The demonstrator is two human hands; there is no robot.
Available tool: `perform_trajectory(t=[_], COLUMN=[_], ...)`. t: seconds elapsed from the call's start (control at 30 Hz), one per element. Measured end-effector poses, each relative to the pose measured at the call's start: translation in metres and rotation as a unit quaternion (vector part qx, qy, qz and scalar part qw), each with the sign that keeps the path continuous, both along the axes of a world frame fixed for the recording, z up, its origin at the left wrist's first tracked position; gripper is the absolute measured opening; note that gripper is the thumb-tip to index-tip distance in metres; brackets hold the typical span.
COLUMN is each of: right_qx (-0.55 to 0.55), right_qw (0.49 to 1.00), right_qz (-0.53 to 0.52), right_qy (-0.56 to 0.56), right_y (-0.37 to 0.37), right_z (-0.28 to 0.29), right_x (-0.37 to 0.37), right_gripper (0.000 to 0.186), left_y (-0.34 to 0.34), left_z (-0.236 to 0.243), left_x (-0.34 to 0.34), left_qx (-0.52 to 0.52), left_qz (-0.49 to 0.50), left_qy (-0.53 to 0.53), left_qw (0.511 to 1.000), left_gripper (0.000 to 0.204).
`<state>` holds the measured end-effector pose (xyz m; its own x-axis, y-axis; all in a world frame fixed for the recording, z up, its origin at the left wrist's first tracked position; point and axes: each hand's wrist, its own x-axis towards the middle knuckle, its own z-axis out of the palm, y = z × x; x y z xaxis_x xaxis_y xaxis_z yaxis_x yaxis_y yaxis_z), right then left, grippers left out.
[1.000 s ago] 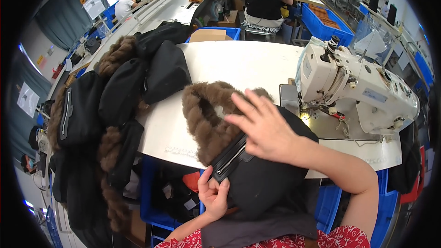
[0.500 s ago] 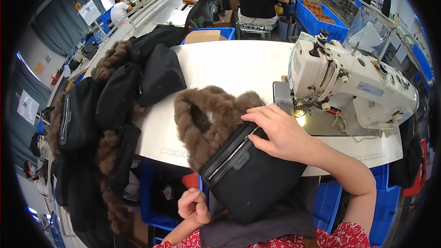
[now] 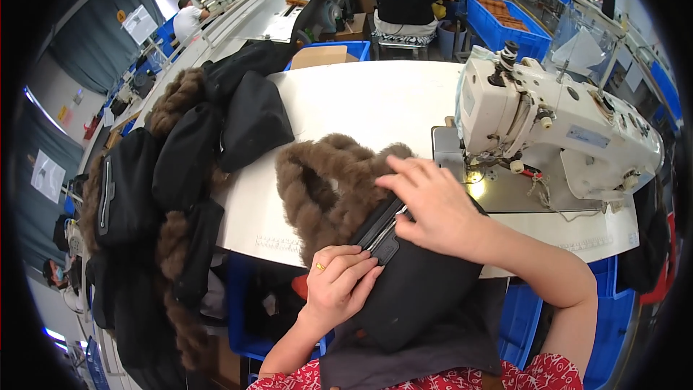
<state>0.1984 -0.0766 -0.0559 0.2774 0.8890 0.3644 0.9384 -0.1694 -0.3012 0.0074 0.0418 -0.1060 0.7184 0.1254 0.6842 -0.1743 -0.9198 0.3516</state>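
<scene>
Black bag (image 3: 426,290): the left hand (image 3: 339,283) grips it near the zip (image 3: 386,230); I can't tell if the right hand (image 3: 442,213) does.

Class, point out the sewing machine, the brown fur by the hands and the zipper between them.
Sewing machine (image 3: 577,112): head view, on its white body.
Brown fur (image 3: 352,189): head view, right of its opening.
Zipper (image 3: 386,229): head view, middle of its visible teeth.

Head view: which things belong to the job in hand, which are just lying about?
In the job:
black bag, left hand on it
its zip, right hand at it
brown fur beside the zip
probably the sewing machine: lit, no hand on it

Apparently just lying about:
piled black bags, left
orange cloth in far blue bin
</scene>
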Motion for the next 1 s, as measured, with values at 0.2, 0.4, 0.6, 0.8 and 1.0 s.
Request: perform_trajectory(t=[0.2,0.4,0.6,0.8,1.0], right_qx=[-0.028,0.057,0.04,0.055,0.127], right_qw=[0.999,0.994,0.975,0.984,0.97], right_qz=[-0.043,0.086,0.216,0.162,0.195], right_qy=[0.007,-0.031,-0.02,-0.05,-0.066], right_y=[-0.006,-0.012,-0.008,0.017,0.009], right_z=[0.002,0.004,-0.002,-0.013,0.005], right_x=[0.018,0.005,-0.027,-0.045,-0.054], right_gripper=[0.056,0.043,0.026,0.043,0.039], left_y=[-0.003,0.004,0.015,0.03,0.031], left_z=[-0.004,-0.002,0.014,0.017,0.041], left_x=[-0.002,-0.018,-0.012,0.001,-0.005], left_qx=[0.004,-0.095,-0.283,-0.063,-0.025], left_qz=[-0.008,-0.004,0.022,0.007,-0.023], left_qy=[-0.018,-0.028,-0.022,0.092,0.142], left_qw=[1.0,0.995,0.959,0.994,0.989], left_gripper=[0.022,0.024,0.022,0.026,0.032])
